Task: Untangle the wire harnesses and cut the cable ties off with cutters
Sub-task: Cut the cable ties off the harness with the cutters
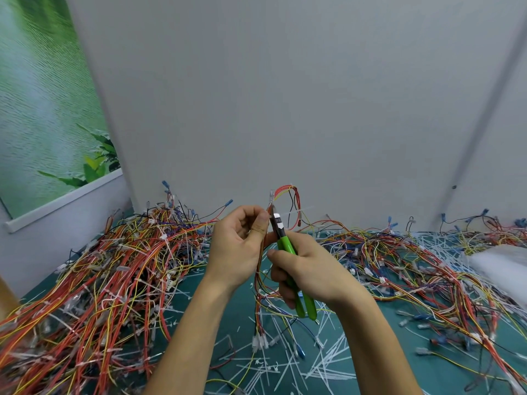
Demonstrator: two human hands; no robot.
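A left hand (242, 240) holds a wire harness (293, 195) upright above the desk (228, 315), its grip pinching the wires beside a white cable tie (296, 210). The right hand (308, 269) wraps its grip round green-handled cutters (286, 245), tips at the tie. This appears to be the cutting step, and the next move calls for a squeeze that spares the wires.
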